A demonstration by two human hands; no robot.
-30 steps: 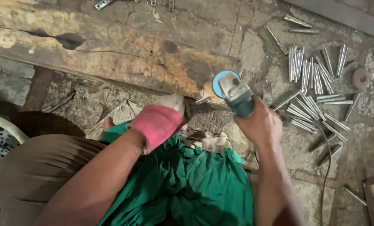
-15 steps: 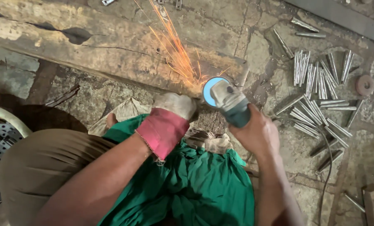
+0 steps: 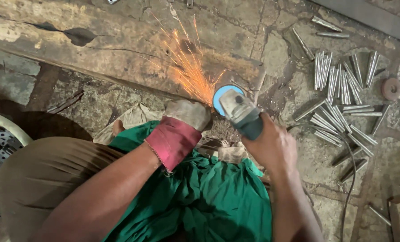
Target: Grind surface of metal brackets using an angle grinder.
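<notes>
My right hand point(image 3: 271, 145) is clenched around the body of the grinder point(image 3: 238, 112), whose blue-guarded disc sits just ahead of my knuckles, low over the floor point(image 3: 119, 96). My gloved left hand point(image 3: 188, 114) lies just left of the disc, nearly touching it, fingers curled down; whatever it pins is hidden, so I cannot tell its grip. Sparks point(image 3: 186, 67) fan up and away from the gap between glove and disc, across the wooden beam point(image 3: 97, 54). Metal rods point(image 3: 343, 98) lie scattered on the floor to my right, well apart from both hands.
</notes>
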